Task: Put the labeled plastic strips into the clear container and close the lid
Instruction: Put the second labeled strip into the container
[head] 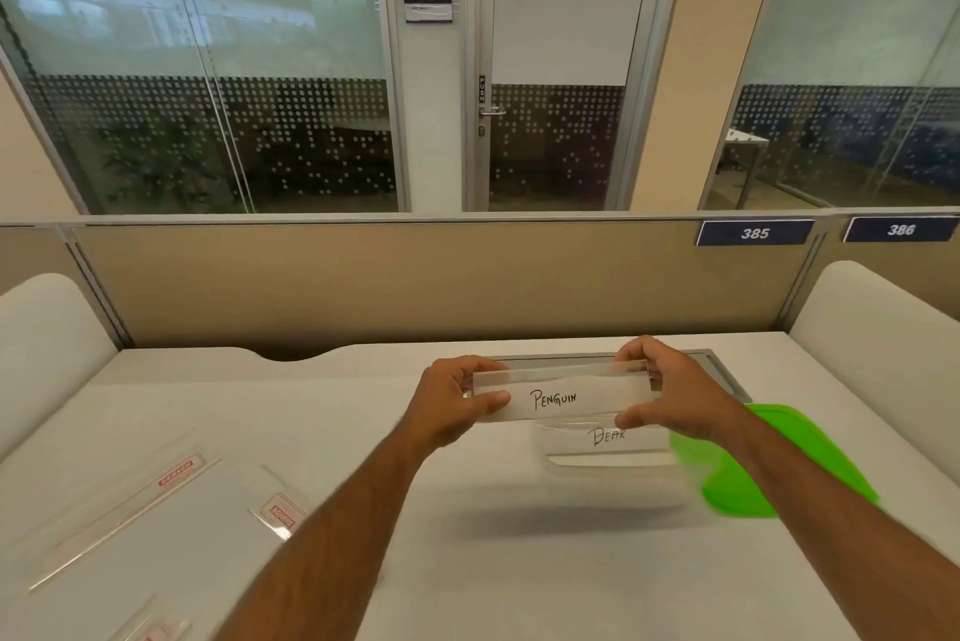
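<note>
The white worktop point(493, 562) carries a clear container point(608, 458) right of centre, with a strip reading "Bear" point(605, 436) inside. A green lid point(769, 474) lies just beside it on the right. Clear sleeves with red labels point(176, 479) lie at the left.

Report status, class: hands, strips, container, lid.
Left hand and right hand pinch PENGUIN strip by its ends, above clear container. BEAR strip already inside. Green lid off, beside container.
</note>
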A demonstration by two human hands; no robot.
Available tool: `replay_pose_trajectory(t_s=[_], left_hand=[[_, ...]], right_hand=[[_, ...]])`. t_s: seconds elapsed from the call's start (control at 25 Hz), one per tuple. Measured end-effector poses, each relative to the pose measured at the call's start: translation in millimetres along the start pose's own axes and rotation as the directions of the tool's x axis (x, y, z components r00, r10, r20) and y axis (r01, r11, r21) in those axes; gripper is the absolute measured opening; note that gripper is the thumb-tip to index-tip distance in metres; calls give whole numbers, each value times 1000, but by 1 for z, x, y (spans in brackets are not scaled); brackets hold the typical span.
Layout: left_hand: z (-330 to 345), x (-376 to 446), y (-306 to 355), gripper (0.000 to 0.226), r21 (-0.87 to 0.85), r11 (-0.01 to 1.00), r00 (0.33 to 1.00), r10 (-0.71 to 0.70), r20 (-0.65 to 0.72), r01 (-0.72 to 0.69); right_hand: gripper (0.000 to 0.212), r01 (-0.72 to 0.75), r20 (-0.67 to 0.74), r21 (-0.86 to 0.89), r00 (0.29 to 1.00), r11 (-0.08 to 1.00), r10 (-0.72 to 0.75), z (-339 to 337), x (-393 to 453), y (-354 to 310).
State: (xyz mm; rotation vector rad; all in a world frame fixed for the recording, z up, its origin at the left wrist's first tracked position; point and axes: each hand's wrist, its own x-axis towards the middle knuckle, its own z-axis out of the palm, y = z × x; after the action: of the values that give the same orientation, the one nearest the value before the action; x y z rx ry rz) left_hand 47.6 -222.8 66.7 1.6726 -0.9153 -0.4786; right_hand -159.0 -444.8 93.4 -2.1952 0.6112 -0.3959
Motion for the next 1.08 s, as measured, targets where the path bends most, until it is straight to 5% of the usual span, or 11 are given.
replay_pose_trajectory(t_s=[0.52, 0.84, 1.08], left_hand=[[75, 34, 13, 28, 478, 876, 985, -20, 171, -65], [103, 45, 10, 40, 735, 653, 943, -96, 319, -183], [126, 48, 5, 42, 827, 485, 899, -164, 405, -284]], right_hand=[[69, -9, 171, -582, 976, 813, 134, -37, 12, 59], [68, 89, 266, -808, 937, 582, 227, -27, 27, 71], [46, 198, 344, -873, 898, 446, 275, -10, 30, 78]])
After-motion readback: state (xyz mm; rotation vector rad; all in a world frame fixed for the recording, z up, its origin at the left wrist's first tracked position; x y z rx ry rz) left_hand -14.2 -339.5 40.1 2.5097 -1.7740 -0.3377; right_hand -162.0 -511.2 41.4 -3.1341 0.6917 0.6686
